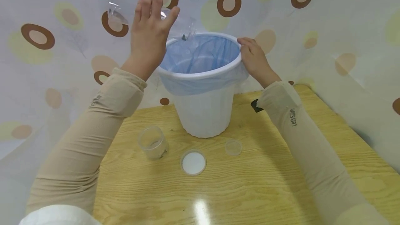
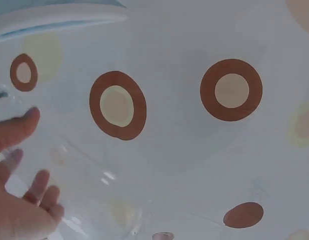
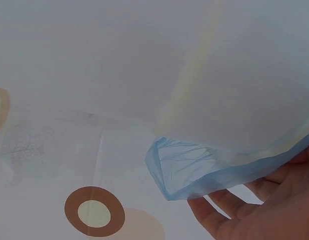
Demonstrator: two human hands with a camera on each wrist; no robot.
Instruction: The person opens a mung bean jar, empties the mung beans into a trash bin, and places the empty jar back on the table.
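Observation:
In the head view my left hand (image 1: 150, 32) grips a clear cylindrical container (image 1: 120, 11) tipped on its side at the bin's upper left. A small dark clump (image 1: 183, 37) sits at the container's end nearest the bin. The left wrist view shows the fingers and thumb curled about the same container (image 2: 104, 185). My right hand (image 1: 254, 56) holds the right rim of a white trash bin (image 1: 204, 114) lined with a blue bag (image 1: 200, 53). Seen from the right wrist, the fingers hold the folded edge of the bag (image 3: 224, 182) from underneath.
On the wooden table (image 1: 243, 190), a clear cup (image 1: 153, 143) with dark bits stands left of the bin. In front lie a round white-topped dish (image 1: 193, 163) and a clear disc (image 1: 233, 147). A black piece (image 1: 257, 106) shows near the right sleeve. Behind is a patterned cloth (image 1: 337, 34).

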